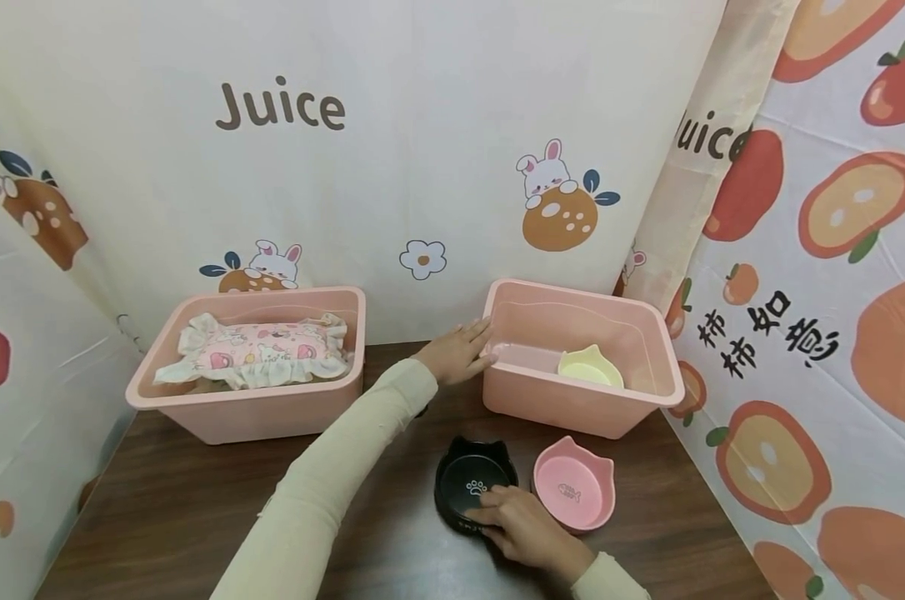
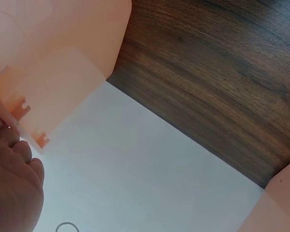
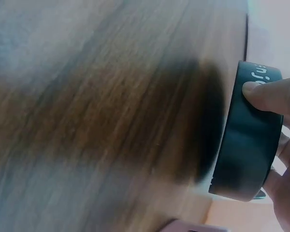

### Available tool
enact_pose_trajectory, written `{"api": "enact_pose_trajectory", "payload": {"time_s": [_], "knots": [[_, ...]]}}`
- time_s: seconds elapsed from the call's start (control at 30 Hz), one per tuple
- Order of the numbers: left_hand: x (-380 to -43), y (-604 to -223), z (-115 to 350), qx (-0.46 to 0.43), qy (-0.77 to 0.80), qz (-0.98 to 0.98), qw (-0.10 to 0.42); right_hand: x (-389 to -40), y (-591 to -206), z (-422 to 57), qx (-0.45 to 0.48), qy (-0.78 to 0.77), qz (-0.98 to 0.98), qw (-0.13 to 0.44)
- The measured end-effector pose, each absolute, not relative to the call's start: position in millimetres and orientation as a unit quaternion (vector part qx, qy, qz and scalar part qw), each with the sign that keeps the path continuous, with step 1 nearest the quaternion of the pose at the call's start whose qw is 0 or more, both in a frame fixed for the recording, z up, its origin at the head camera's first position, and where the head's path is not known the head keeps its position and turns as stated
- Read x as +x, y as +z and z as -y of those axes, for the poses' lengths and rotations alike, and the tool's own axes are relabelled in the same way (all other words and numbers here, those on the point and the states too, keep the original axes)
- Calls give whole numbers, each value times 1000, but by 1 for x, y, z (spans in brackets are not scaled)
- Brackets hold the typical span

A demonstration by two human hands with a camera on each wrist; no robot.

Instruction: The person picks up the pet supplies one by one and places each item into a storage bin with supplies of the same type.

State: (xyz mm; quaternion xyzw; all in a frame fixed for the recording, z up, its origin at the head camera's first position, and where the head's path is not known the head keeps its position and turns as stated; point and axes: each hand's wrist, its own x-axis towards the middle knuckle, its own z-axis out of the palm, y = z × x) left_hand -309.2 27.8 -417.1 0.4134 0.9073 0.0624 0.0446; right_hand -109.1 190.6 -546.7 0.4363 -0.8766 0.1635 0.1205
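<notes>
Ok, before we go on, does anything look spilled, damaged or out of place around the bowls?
Nothing stands out. The black bowl pinched by the right hand and the pink bowl show no visible damage, the yellow bowl sits inside the right bin, and no spill shows.

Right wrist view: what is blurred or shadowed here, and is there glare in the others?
Right wrist: the tabletop looks smeared, with a soft dark shadow beside the sharper black bowl; head: pale sheen on its near part; left wrist: white curtain pale, no hard glare.
</notes>
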Motion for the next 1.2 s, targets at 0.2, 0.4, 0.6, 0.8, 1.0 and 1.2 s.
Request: {"api": "enact_pose_trajectory", "payload": {"time_s": [0.2,0.4,0.6,0.8,1.0,1.2], "knots": [[-310,-418,-29,415,56,-907,41,-100,-531,-193,449,148,868,149],[-309,-419,-29,414,63,-907,41,-92,-506,-199,453,136,863,179],[-309,-417,-29,410,65,-909,48,-88,-480,-208,445,145,860,202],[-309,-416,-30,405,64,-911,47,-87,-455,-217,436,147,862,213],[-309,-416,-30,404,59,-912,50,-90,-434,-226,428,154,863,218],[-308,-417,-31,402,53,-913,44,-100,-417,-232,420,136,857,265]]}}
